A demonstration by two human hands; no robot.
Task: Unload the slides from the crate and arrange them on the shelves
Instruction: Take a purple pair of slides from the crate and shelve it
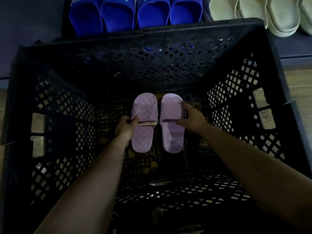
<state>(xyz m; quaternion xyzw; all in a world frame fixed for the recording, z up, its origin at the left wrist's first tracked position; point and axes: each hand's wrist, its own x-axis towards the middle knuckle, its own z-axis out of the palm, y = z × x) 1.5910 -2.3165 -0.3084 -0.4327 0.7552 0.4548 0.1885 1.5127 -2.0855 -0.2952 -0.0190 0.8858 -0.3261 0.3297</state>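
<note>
Head view: looks straight down into a black latticed plastic crate (pixel 168 68). Two bare forearms reach in from the near edge.
Crate: deep, with diamond-pattern openings in its walls and bottom. It fills most of the view, and its far rim lies against a dark shelf (pixel 297 46).
Left lilac quilted foam slide (pixel 145 134): low in the crate near the far wall, sole down, toe pointing away from the person. Whether it rests on the bottom or is just lifted cannot be told. A pale strip (pixel 146 123) crosses the rear edge of its strap.
Right lilac foam slide (pixel 172 137): just beside the first and parallel to it, facing the same way, with a narrow dark gap between them.
Left hand (pixel 125 126): at the outer left edge of the left slide. The thumb lies over the strap's edge and the fingers curl at the side, gripping it.
Right hand (pixel 192 116): at the outer right edge of the right slide. The fingers wrap over the strap and the thumb sits at its rear opening, pinching it.
Pair and hands: the two slides lie between the hands, each hand on the outer flank of its own slide.
Royal-blue glossy rubber slides (pixel 135 12): four side by side on the shelf beyond the crate's far rim, with white marks on the straps.
Pale sage thick-soled slides (pixel 263 14): on the shelf at the upper right, overlapping one another.
Wood-grain floor (pixel 300 85): shows at both sides of the crate.
</note>
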